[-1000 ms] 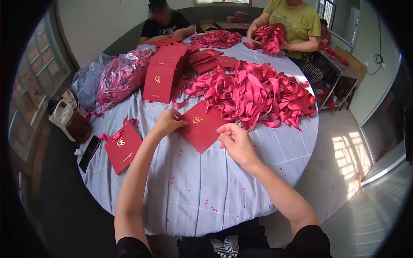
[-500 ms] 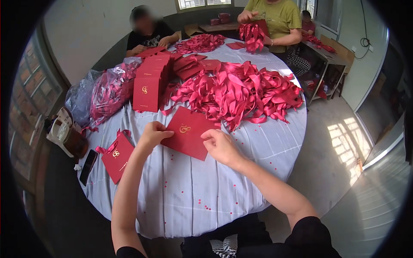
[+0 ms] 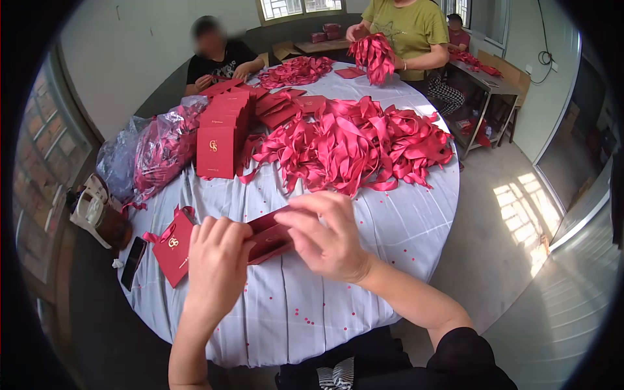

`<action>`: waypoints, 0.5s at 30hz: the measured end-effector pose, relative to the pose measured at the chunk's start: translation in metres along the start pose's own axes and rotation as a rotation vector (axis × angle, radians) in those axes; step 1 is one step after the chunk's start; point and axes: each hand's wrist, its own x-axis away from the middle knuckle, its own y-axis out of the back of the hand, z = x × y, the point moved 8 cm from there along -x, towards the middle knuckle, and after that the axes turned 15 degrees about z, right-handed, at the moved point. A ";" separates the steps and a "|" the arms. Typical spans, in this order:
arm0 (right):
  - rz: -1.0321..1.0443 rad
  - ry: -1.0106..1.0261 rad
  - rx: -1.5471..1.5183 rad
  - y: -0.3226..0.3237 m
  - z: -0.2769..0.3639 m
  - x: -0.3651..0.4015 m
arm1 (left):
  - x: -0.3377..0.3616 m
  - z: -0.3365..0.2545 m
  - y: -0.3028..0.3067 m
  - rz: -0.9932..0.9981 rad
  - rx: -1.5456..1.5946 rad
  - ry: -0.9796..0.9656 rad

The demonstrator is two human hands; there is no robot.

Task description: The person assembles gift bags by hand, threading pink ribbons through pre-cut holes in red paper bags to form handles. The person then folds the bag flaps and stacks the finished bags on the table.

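A red paper gift bag is held above the near part of the table, its mouth open toward me so that its inside shows. My left hand is closed on the bag's left side, knuckles up. At the other end, the curled fingers of my right hand grip the right side, partly hiding it. Left of my left hand lies a finished-looking red bag with a gold emblem and a ribbon handle. Beyond my hands spreads a large heap of red ribbons.
A row of flat red bags stands left of the ribbons, beside a clear plastic sack of ribbons. A phone and a caddy are at the left edge. Two people work across the round table; another sits farther back.
The bag was flat with its emblem facing up; now it is tilted and opened. Both hands have shifted around its sides. The person in green has lowered a bundle of ribbons slightly.
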 end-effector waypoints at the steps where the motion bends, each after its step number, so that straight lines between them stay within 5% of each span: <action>1: 0.049 -0.007 0.005 -0.008 0.000 0.000 | -0.001 -0.004 -0.003 -0.023 -0.036 -0.021; 11: 0.131 -0.064 0.062 -0.024 -0.003 -0.003 | 0.005 0.029 -0.003 -0.041 0.022 0.063; 15: 0.139 -0.058 -0.018 -0.022 -0.009 -0.005 | 0.003 0.046 -0.014 -0.038 0.347 0.060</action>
